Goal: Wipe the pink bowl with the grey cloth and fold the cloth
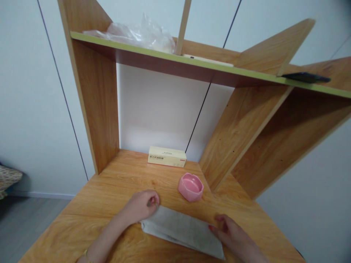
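A grey folded cloth (183, 230) lies as a long strip on the wooden desk, slanting down to the right. At its upper left corner, my left hand (145, 205) is closed, with curled fingers pinching the cloth. My right hand (233, 233) is at the cloth's right end. Its thumb tip lies over the cloth's edge while the other fingers stay a little apart from it, loosely bent. Just beyond the cloth sits a pink faceted ashtray-like bowl (190, 187), touched by neither hand.
A long cream box (166, 157) stands at the back of the desk (128, 166) against the wall. Wooden uprights (98, 106) flank it. The shelf (153, 51) overhead carries a clear plastic bag (137, 34) and a dark flat object (307, 77).
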Motion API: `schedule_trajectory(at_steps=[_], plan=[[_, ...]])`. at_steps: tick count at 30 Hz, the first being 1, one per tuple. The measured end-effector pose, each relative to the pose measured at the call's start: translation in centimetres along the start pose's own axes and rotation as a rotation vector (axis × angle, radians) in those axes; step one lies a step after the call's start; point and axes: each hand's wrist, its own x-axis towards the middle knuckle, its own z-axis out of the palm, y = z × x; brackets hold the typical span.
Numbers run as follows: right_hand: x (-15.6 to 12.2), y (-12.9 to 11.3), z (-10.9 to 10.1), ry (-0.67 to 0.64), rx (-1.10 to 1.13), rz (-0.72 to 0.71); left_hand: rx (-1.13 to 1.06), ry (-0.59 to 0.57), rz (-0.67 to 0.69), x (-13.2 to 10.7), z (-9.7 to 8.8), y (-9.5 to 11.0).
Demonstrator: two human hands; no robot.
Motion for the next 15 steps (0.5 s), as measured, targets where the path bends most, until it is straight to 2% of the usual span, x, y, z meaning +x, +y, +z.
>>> schedule_trajectory(at_steps=[3,6,9,12,15], plan=[[-0.5,1.6,0.7,-0.047,0.107,-0.014,-0.003,-0.078,0.115,-0.5,0.8,1.6],[-0.7,2.8,1.8,-0.096,0.22,-0.039,0.032,-0.116,0.256,-1.0,2.3,2.9],[-0.9,3.0,2.4,-0.124,0.313,-0.045,0.079,-0.123,0.307,-1.1,4.2,3.3],[-1.0,2.6,2.6,-0.028,0.365,-0.049,0.099,-0.085,0.315,-1.0,5.6,2.9],[-1.0,2.1,2.9,0.055,0.33,0.046,0.106,-0.089,0.284,-1.0,6.2,2.6]])
